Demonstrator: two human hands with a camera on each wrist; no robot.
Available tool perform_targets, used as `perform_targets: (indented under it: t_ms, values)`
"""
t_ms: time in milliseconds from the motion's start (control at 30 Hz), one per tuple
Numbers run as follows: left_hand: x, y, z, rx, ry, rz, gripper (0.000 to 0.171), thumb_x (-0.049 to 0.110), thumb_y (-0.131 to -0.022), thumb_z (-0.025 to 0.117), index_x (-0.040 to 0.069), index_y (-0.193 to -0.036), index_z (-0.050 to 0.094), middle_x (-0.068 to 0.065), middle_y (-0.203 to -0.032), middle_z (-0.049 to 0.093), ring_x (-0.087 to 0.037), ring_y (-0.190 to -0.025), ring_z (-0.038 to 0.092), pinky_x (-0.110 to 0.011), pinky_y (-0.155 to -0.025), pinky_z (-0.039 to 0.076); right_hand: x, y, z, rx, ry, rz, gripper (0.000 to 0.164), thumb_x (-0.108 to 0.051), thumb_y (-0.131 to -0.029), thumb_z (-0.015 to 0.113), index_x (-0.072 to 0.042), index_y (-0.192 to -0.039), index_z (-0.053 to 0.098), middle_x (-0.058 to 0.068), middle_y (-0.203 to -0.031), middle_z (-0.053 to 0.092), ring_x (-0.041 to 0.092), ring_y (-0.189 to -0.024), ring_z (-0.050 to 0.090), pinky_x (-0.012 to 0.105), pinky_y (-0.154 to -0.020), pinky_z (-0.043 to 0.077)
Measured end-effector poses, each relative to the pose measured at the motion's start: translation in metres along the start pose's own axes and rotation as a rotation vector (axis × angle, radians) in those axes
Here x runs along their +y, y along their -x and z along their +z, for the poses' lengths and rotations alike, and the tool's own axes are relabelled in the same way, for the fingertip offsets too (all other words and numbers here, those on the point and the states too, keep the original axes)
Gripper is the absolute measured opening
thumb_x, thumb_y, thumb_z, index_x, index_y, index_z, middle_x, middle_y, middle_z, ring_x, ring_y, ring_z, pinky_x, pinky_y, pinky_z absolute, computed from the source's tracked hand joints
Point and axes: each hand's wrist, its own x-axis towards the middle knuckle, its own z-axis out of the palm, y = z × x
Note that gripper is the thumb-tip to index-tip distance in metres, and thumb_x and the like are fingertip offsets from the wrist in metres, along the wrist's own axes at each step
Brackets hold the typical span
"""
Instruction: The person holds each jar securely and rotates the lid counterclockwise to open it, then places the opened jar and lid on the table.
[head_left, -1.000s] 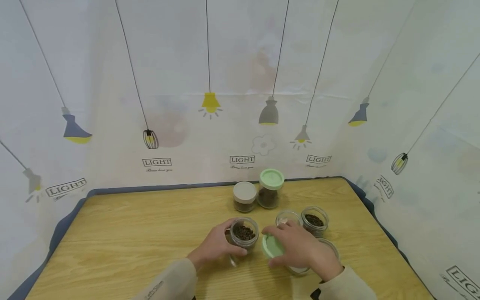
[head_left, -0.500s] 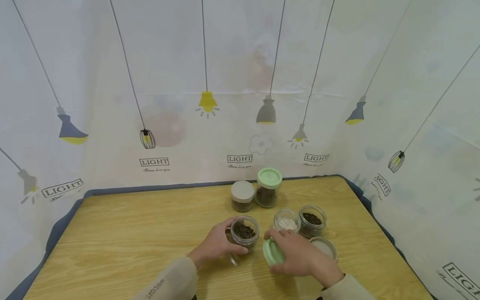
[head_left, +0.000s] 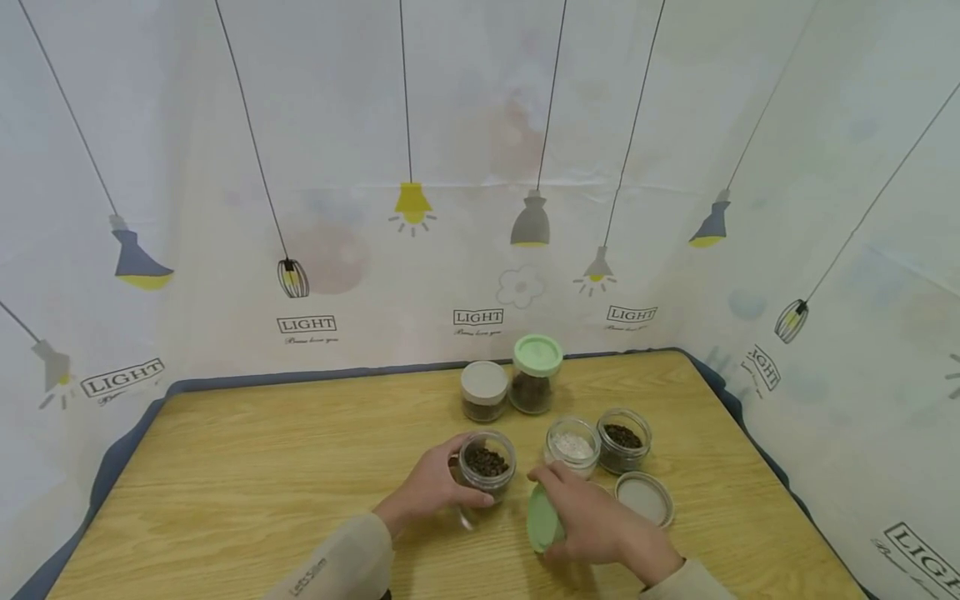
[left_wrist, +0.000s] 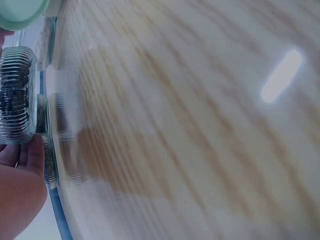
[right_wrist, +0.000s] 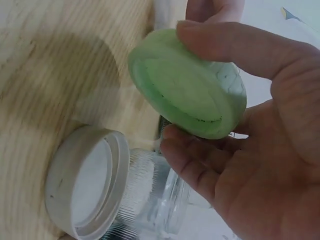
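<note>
My left hand (head_left: 431,486) grips an uncovered ribbed glass jar (head_left: 487,483) of dark grains from its left side; the jar (left_wrist: 17,95) also shows at the edge of the left wrist view. My right hand (head_left: 596,517) pinches a light green round lid (head_left: 543,521) by its rim, just right of that jar. In the right wrist view the lid (right_wrist: 182,87) is tilted, hollow underside showing, with dark specks along its inner edge. Beyond the right hand stand an open jar of whitish powder (head_left: 573,446) and an open jar of dark grains (head_left: 624,440).
A greyish-white lid (head_left: 643,500) lies on the wooden table (head_left: 285,467) behind the right hand. At the back stand a jar with a grey-white lid (head_left: 484,392) and a taller jar with a green lid (head_left: 536,375). A lamp-printed cloth (head_left: 360,275) hangs behind the table.
The right hand has turned the green lid from nearly flat to tilted on edge and shifted slightly toward the body. The powder jar and the loose lid show more fully. The left hand stays on its jar.
</note>
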Motion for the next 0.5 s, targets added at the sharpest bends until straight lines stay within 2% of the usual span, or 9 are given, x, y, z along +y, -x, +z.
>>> perform_targets:
  t_ms: [133,233,367,500]
  values:
    - [-0.002,-0.001,0.0,0.004,0.001,0.007,0.086,0.032,-0.068,0.089,0.019,-0.142,0.048,-0.005,-0.137,0.057,-0.027,-0.123,0.055,-0.049,-0.105,0.044,0.003,-0.002,0.004,-0.031,0.0,0.002,0.091,-0.033,-0.069,0.087,-0.007,-0.143,0.041,0.011,-0.137,0.042,0.023,-0.105,0.06,0.036,-0.081,0.054]
    - [-0.004,-0.001,-0.001,0.011,-0.004,0.016,0.086,0.031,-0.068,0.089,0.017,-0.142,0.048,-0.006,-0.137,0.057,-0.027,-0.122,0.055,-0.05,-0.105,0.044,0.004,-0.002,0.007,-0.059,-0.043,0.002,0.09,-0.032,-0.072,0.086,-0.006,-0.145,0.04,0.009,-0.135,0.039,0.019,-0.104,0.058,0.03,-0.079,0.052]
    - [-0.004,-0.001,-0.001,0.017,-0.017,0.021,0.087,0.033,-0.067,0.089,0.018,-0.142,0.048,-0.004,-0.136,0.058,-0.026,-0.122,0.056,-0.049,-0.105,0.044,0.004,-0.002,0.011,-0.046,-0.095,-0.022,0.09,-0.018,-0.069,0.083,-0.003,-0.146,0.039,0.006,-0.131,0.036,0.016,-0.104,0.053,0.026,-0.08,0.05]
    - [-0.002,-0.001,-0.002,0.019,-0.02,0.015,0.087,0.035,-0.066,0.089,0.021,-0.141,0.048,-0.001,-0.136,0.058,-0.024,-0.123,0.055,-0.048,-0.106,0.043,0.004,-0.003,0.016,-0.014,-0.085,-0.026,0.094,-0.019,-0.065,0.084,-0.001,-0.146,0.039,0.007,-0.13,0.036,0.017,-0.103,0.054,0.027,-0.081,0.051]
